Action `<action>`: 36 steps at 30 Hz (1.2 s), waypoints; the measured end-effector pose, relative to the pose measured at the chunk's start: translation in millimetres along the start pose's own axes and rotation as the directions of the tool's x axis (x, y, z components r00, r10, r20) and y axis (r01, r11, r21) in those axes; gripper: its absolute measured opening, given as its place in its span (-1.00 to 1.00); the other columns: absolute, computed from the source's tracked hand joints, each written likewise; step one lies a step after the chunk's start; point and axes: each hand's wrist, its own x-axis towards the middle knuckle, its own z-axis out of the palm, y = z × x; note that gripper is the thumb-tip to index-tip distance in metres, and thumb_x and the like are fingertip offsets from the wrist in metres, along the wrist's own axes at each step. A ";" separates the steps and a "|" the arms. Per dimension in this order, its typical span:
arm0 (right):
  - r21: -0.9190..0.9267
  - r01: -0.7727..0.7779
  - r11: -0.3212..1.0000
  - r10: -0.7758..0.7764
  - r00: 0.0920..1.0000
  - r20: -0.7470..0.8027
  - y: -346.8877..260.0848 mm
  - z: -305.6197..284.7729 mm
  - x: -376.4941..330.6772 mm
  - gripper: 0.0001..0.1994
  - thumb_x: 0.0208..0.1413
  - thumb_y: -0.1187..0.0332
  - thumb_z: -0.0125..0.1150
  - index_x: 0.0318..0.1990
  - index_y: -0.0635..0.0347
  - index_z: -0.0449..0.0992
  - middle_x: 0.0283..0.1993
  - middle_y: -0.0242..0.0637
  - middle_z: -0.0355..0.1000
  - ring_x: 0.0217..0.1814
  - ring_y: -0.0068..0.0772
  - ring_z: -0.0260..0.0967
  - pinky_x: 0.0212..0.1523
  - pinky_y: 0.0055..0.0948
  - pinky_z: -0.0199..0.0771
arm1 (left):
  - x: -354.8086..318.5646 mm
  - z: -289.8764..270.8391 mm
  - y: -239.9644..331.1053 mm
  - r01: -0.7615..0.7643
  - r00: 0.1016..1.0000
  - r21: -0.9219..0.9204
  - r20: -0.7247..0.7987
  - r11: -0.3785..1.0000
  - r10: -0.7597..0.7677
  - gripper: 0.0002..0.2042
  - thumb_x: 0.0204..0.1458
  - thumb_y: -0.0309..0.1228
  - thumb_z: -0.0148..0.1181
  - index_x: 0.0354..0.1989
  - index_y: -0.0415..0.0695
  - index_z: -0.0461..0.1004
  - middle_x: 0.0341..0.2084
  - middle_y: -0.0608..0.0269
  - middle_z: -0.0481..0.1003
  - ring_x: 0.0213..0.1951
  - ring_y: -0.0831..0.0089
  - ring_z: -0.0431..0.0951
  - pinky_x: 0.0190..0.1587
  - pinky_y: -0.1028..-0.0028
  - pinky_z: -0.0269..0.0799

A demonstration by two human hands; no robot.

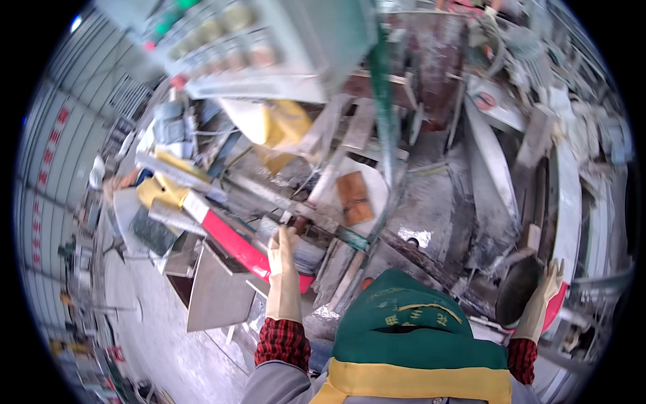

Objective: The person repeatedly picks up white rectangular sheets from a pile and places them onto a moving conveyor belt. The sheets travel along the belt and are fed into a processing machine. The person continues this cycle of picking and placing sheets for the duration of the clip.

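Observation:
My left hand (283, 269), in a pale cream glove, lies over a red and white curved bar (235, 246), its fingers stretched away from me. Just past the fingertips are a rusty fitting and a grey block (306, 254). Over at the right, my right hand (546, 295) wears a similar glove, with its fingers apart. It is beside a dark oval disc (518, 291) and close to another red and white curved edge (560, 296). Neither hand visibly holds anything. Whether each glove presses on the bar beneath it cannot be made out.
A blurred grey control panel (269, 40) with buttons hangs at the upper left. Behind the bar are a yellow sheet (286, 121), a brown block (354, 197) and a green post (383, 101). A grey board (222, 289) stands left. My green apron (404, 330) covers the bottom middle.

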 end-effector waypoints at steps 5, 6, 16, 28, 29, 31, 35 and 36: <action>-0.288 -0.128 0.949 0.183 0.967 0.175 61.3 177.7 -107.9 -0.52 0.20 0.42 0.21 0.26 0.23 0.32 0.03 -0.23 0.52 -0.16 -0.46 0.51 -0.16 -0.52 0.50 | 76.6 -96.4 4.4 -0.133 0.828 0.295 -0.492 0.946 0.270 -0.30 0.10 -0.14 0.27 0.32 -0.27 0.16 0.15 -0.05 0.38 0.16 0.21 0.39 0.23 0.35 0.25; -0.417 -0.119 0.901 0.195 0.970 0.143 71.1 207.4 -131.9 -0.54 0.23 0.38 0.18 0.26 0.24 0.32 0.06 -0.23 0.51 -0.13 -0.49 0.51 -0.18 -0.60 0.49 | 94.7 -113.8 7.2 -0.113 0.787 0.408 -0.521 0.906 0.332 -0.24 0.06 -0.13 0.31 0.33 -0.28 0.13 0.18 -0.09 0.35 0.20 0.17 0.36 0.26 0.37 0.22; -0.629 -0.058 0.775 0.366 0.854 0.371 110.3 311.9 -226.9 -0.55 0.31 0.37 0.09 0.31 0.27 0.27 0.08 -0.12 0.48 -0.14 -0.57 0.48 -0.14 -0.64 0.50 | 193.7 -187.5 46.3 0.186 0.797 0.802 -0.461 0.567 0.390 -0.11 -0.01 0.11 0.25 0.34 -0.30 0.10 0.27 -0.25 0.18 0.30 -0.11 0.17 0.34 0.17 0.09; -0.779 -0.118 0.616 0.427 0.881 0.204 102.7 287.5 -247.4 -0.60 0.28 0.47 0.06 0.26 0.29 0.31 -0.06 -0.16 0.53 -0.33 -0.62 0.44 -0.39 -0.69 0.43 | 285.0 -230.6 28.2 -0.009 0.818 0.999 -0.012 0.034 0.575 -0.30 0.15 0.08 0.06 0.23 -0.31 0.23 0.22 -0.21 0.25 0.23 -0.14 0.21 0.28 0.12 0.16; -0.797 -0.136 0.589 0.441 0.880 0.176 103.8 291.0 -248.2 -0.60 0.28 0.46 0.06 0.26 0.28 0.32 -0.07 -0.17 0.53 -0.33 -0.63 0.43 -0.39 -0.69 0.43 | 282.4 -227.1 26.7 -0.054 0.800 0.998 0.017 0.044 0.599 -0.32 0.15 0.06 0.08 0.22 -0.31 0.23 0.21 -0.21 0.25 0.23 -0.14 0.21 0.28 0.12 0.17; -0.799 -0.115 0.591 0.460 0.861 0.216 106.3 300.4 -250.5 -0.60 0.28 0.46 0.07 0.26 0.27 0.33 -0.08 -0.18 0.53 -0.32 -0.63 0.44 -0.36 -0.69 0.45 | 265.3 -218.1 22.9 -0.101 0.829 0.989 0.026 0.105 0.558 -0.32 0.14 0.05 0.10 0.23 -0.27 0.20 0.24 -0.18 0.23 0.26 -0.12 0.20 0.31 0.10 0.12; -0.820 -0.111 0.562 0.515 0.822 0.242 112.0 320.3 -262.7 -0.59 0.28 0.44 0.07 0.27 0.22 0.33 -0.06 -0.20 0.53 -0.25 -0.58 0.49 -0.27 -0.67 0.50 | 202.5 -205.1 15.0 -0.232 0.779 0.972 0.163 0.038 0.605 -0.37 0.10 -0.06 0.19 0.20 -0.26 0.20 0.21 -0.16 0.23 0.26 -0.08 0.18 0.30 0.15 0.13; -0.808 -0.117 0.577 0.525 0.811 0.258 112.2 323.5 -266.7 -0.59 0.29 0.44 0.06 0.27 0.22 0.32 -0.05 -0.20 0.53 -0.23 -0.56 0.50 -0.25 -0.66 0.51 | 192.3 -204.8 15.0 -0.282 0.778 0.956 0.180 0.079 0.602 -0.40 0.08 -0.08 0.21 0.17 -0.25 0.24 0.17 -0.14 0.27 0.22 -0.05 0.24 0.27 0.14 0.18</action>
